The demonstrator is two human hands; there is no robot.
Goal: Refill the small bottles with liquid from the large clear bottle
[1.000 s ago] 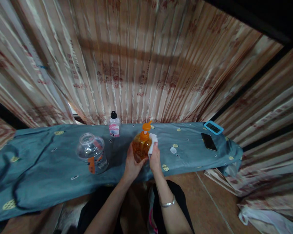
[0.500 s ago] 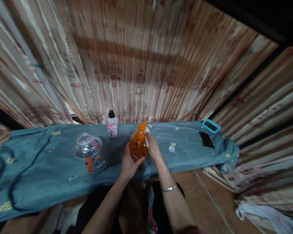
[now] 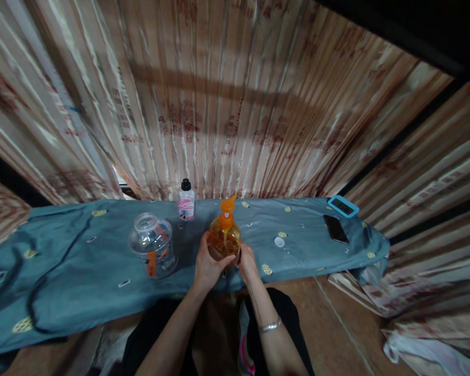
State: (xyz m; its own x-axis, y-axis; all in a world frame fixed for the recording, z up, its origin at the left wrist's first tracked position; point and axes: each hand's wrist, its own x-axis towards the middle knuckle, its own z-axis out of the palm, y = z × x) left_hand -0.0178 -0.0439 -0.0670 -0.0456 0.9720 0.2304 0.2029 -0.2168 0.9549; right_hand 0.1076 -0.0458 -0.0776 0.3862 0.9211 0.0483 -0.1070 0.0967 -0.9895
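Observation:
An orange pump bottle with amber liquid stands upright, slightly tilted, at the middle front of the cloth-covered bench. My left hand is closed round its lower left side, thumb across the front. At its lower right side is my right hand, with fingers curled behind the bottle and largely hidden. The white wipe that this hand held a moment ago is out of sight behind the bottle. Left of my hands stands a clear plastic jar without a lid. A small clear bottle with a black cap stands behind, near the curtain.
A small white round lid lies to the right on the blue-grey cloth. Farther right are a dark phone and a blue-framed digital timer. The patterned curtain hangs along the back edge.
My right hand has slid down from the bottle's upper right to its lower right side, and the white wipe has gone from view. The left hand keeps its hold. The view has shifted slightly.

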